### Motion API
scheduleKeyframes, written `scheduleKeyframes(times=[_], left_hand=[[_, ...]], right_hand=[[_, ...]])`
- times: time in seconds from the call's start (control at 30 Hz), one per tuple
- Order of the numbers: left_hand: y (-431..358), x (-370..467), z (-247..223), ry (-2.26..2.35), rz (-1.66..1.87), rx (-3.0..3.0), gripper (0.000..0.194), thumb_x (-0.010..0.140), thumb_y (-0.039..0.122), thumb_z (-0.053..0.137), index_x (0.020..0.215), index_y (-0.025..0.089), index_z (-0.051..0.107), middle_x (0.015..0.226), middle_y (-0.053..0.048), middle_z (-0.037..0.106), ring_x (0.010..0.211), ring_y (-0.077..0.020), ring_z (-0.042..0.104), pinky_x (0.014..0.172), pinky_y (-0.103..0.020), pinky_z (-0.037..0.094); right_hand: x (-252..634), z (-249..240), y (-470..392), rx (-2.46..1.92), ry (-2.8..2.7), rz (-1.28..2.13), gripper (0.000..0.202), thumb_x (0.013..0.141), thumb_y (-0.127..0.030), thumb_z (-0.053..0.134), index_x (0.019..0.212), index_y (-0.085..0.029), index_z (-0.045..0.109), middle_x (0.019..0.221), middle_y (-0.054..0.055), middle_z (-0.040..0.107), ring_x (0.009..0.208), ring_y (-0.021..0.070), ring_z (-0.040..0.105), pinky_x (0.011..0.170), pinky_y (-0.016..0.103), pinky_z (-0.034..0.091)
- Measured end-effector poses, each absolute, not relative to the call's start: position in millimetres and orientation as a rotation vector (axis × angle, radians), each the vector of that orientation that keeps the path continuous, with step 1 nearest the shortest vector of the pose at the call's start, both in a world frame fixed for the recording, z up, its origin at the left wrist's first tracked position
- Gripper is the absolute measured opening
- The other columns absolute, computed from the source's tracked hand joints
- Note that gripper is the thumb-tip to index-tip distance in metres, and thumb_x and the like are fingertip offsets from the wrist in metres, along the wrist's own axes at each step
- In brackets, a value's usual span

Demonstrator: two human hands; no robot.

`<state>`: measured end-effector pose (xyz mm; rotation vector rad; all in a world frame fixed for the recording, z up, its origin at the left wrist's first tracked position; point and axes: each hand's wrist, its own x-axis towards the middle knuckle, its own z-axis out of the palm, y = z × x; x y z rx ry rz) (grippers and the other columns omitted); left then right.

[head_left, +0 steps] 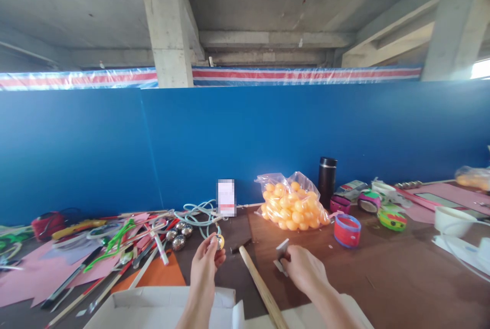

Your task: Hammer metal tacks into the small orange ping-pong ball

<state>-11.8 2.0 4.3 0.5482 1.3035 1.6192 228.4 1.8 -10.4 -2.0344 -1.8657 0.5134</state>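
My left hand (206, 262) is closed on a small shiny ball (220, 242), silver with a yellow-orange side, pinched between thumb and fingers. My right hand (306, 268) pinches a small white strip (282, 248); whether it is paper or tape I cannot tell. Between the two hands a wooden stick (260, 283) slants across the brown table, its far end beside a short dark piece (240, 245). Several silver balls (179, 242) lie to the left of my left hand. Below it stands an open white box (153, 296).
A clear bag of orange balls (293, 209) stands at the back, beside a black flask (327, 178). Tape rolls, including a red one (347, 231), and a white cup (452, 221) are on the right. Sticks, pens and pink paper (23, 278) clutter the left. A blue partition (237, 135) closes the back.
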Motion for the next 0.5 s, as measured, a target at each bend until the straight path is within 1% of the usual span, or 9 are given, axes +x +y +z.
scheduleKeyframes(times=[0.1, 0.5], left_hand=[[2.1, -11.3, 4.6, 1.313, 1.613, 0.553, 0.039, 0.068, 0.029, 0.067, 0.103, 0.014, 0.059, 0.079, -0.006, 0.061, 0.059, -0.0098, 0.059, 0.057, -0.022, 0.05], [0.2, -11.5, 4.6, 1.318, 1.603, 0.555, 0.037, 0.07, 0.028, 0.065, 0.104, 0.014, 0.059, 0.081, -0.006, 0.061, 0.06, -0.0101, 0.059, 0.058, -0.022, 0.05]], right_hand=[[228.7, -7.9, 2.0, -2.038, -1.863, 0.542, 0.015, 0.072, -0.034, 0.049, 0.069, -0.026, 0.062, 0.078, 0.001, 0.066, 0.079, 0.0206, 0.06, 0.057, 0.027, 0.033], [229.6, -8.6, 0.4, -2.044, -1.855, 0.54, 0.015, 0.075, -0.03, 0.047, 0.074, -0.025, 0.06, 0.081, 0.001, 0.065, 0.077, 0.0188, 0.06, 0.058, 0.025, 0.034]])
